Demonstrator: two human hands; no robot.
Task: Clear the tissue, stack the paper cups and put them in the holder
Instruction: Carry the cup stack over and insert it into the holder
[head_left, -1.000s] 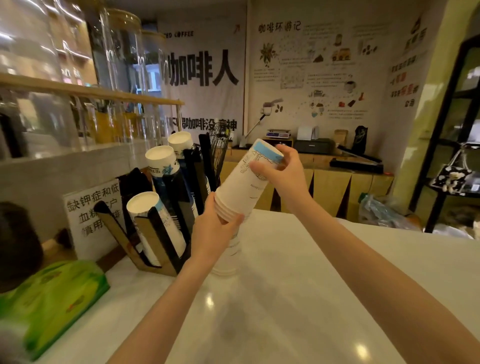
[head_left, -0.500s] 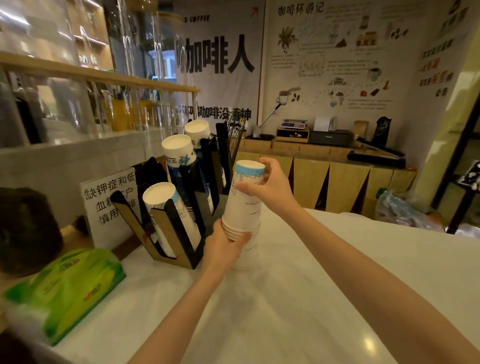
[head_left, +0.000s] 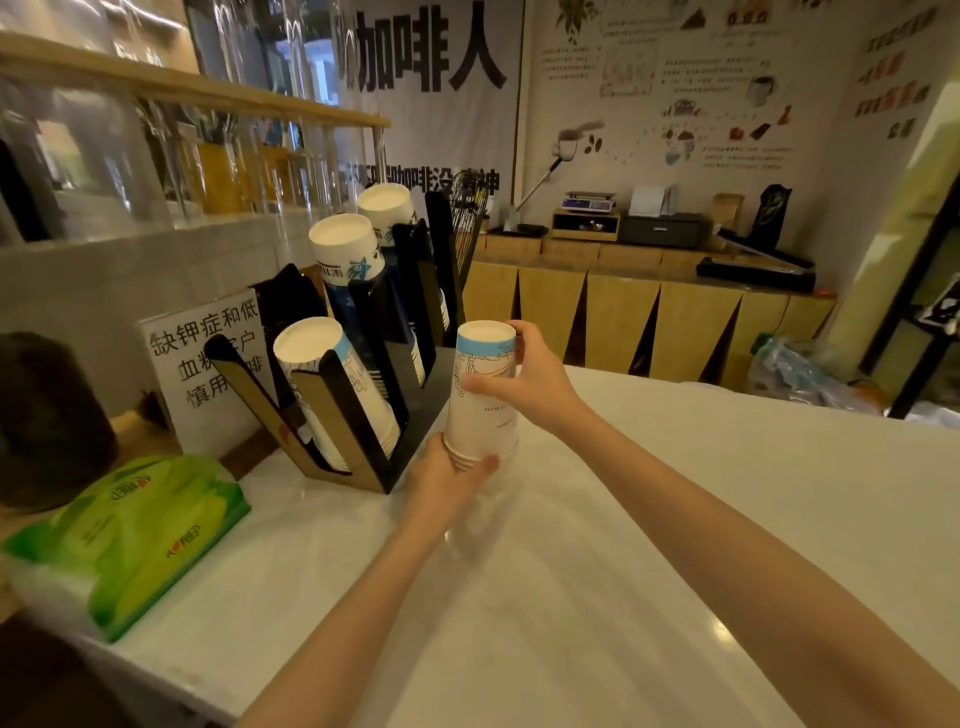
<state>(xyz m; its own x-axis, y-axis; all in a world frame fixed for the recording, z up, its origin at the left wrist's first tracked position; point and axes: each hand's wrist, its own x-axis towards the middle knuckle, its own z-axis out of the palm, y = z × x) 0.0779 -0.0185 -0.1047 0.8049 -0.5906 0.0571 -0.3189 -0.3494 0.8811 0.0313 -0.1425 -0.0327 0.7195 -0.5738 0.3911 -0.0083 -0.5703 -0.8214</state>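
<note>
Right now we are holding the cup stack (head_left: 483, 395) upside down over the bench (head_left: 675, 519), just beside the holder (head_left: 358, 415), and the risk is sitting in that closeness. We are judging that a swing toward the slots could knock the stack against the holder's black front wall, or against the cups (head_left: 332, 379) already leaning in the nearest slot, and shift them. The nested cups could also slide apart if one grip slackens, since the rims at the bottom are only loosely seated in each other. The nearest slot is looking full, so a forced fit may crush the paper.

Our left hand (head_left: 447, 483) is wrapping the bottom of the stack, fingers curled shut around the bunched rims. Our right hand (head_left: 524, 384) is closing on the top cup, thumb in front and fingers round the far side near the blue band, clamped rather than spread. Both hands are touching only the stack.

The tissue pack (head_left: 140, 530) is lying at the bench's left edge, well apart from the hands.
</note>
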